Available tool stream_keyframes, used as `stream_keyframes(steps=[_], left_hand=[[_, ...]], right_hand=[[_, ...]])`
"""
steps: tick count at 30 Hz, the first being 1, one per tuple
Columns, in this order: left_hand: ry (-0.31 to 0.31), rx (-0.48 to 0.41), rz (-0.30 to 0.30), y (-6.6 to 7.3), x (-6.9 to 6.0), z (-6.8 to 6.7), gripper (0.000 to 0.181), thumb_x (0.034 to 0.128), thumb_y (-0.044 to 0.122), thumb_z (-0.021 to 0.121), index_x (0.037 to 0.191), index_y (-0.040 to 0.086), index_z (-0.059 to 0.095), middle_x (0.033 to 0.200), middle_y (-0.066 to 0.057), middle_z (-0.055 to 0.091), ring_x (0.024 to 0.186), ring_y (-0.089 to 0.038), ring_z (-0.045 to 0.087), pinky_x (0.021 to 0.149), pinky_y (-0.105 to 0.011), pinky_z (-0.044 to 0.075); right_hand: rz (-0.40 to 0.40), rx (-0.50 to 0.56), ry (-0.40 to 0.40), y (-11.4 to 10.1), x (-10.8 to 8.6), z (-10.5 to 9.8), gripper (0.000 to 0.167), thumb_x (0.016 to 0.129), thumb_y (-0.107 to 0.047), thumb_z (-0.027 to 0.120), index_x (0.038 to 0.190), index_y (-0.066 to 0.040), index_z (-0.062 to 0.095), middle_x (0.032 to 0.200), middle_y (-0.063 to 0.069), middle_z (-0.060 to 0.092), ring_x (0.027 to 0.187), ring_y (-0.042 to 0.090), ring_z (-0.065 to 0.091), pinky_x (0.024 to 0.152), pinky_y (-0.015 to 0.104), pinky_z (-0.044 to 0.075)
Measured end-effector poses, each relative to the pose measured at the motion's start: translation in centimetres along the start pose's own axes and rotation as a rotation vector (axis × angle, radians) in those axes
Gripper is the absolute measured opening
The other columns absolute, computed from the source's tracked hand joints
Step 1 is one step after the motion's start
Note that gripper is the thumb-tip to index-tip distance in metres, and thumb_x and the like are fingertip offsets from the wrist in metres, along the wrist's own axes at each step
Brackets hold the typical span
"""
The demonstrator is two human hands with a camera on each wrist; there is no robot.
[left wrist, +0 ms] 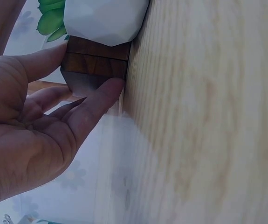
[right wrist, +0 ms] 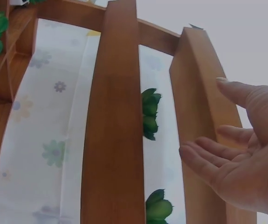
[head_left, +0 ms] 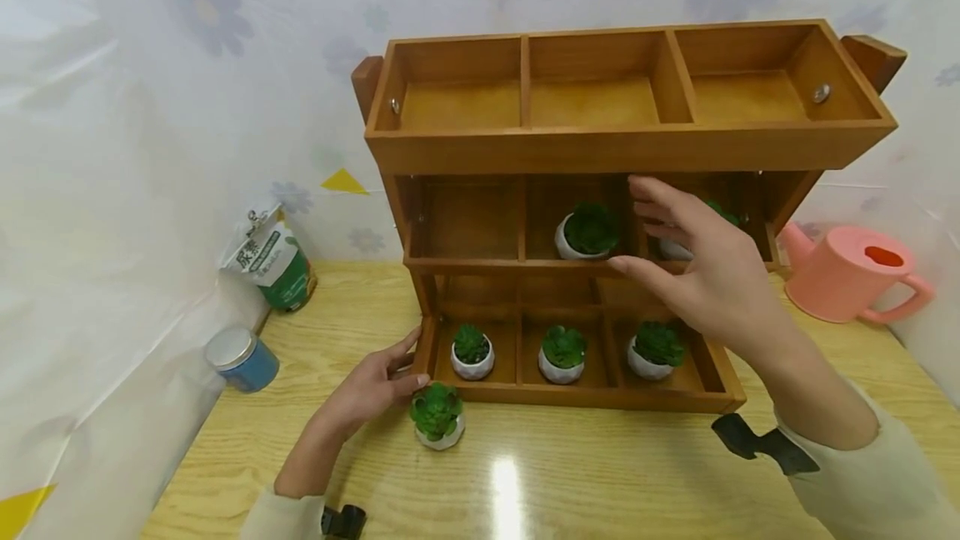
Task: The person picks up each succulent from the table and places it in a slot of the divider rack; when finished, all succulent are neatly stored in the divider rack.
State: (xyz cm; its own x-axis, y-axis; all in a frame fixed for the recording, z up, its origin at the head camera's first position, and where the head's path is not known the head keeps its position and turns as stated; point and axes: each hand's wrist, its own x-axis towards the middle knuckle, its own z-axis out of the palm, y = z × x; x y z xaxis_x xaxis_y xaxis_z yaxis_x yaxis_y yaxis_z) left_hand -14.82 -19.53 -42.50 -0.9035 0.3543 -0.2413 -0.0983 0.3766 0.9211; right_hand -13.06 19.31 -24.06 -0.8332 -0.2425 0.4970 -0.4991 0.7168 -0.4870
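Note:
My left hand holds the lower left end of a three-tier wooden shelf, thumb and fingers on its corner, as the left wrist view shows. Just beside that thumb, a potted succulent in a white faceted pot stands on the table. My right hand hovers before the middle tier, fingers spread apart and holding nothing. Behind it are a succulent in the middle compartment and another, partly hidden white pot on the right. The bottom tier carries three succulents, one per compartment.
The top tier has three bare compartments. On the left stand a blue jar with a silver lid and a clipped green-and-white pouch. A pink watering can sits right of the shelf. Flower-patterned sheeting hangs behind.

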Motion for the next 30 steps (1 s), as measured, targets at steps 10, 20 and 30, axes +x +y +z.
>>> stream_keyframes(steps=[10,20,30], left_hand=[[0.0,0.0,-0.011,0.1,-0.1,0.0,0.073,0.1033,0.015,0.06,0.163,0.027,0.021,0.162,-0.028,0.031,0.139,-0.039,0.05,0.102,-0.045,0.055],[0.0,-0.006,-0.015,0.2,-0.1,-0.1,0.075,0.1018,0.02,0.063,0.163,0.027,0.022,0.162,-0.028,0.03,0.141,-0.041,0.048,0.102,-0.045,0.056],[-0.011,-0.034,-0.026,0.1,-0.1,-0.2,0.075,0.1021,0.02,0.063,0.163,0.027,0.021,0.162,-0.03,0.028,0.138,-0.04,0.051,0.098,-0.044,0.058]], right_hand=[[-0.091,0.155,-0.04,-0.5,-2.6,1.5,0.073,0.087,-0.008,0.081,0.151,-0.022,0.049,0.137,0.005,0.066,0.115,-0.006,0.062,0.096,0.004,0.047],[-0.05,0.269,-0.223,0.5,-4.9,5.7,0.069,0.088,-0.018,0.08,0.15,-0.026,0.05,0.14,-0.001,0.063,0.119,0.01,0.066,0.096,0.021,0.056],[0.03,0.372,-0.384,0.7,-6.3,9.7,0.063,0.091,-0.04,0.075,0.148,-0.029,0.051,0.144,-0.002,0.06,0.118,0.016,0.068,0.088,0.029,0.06]])
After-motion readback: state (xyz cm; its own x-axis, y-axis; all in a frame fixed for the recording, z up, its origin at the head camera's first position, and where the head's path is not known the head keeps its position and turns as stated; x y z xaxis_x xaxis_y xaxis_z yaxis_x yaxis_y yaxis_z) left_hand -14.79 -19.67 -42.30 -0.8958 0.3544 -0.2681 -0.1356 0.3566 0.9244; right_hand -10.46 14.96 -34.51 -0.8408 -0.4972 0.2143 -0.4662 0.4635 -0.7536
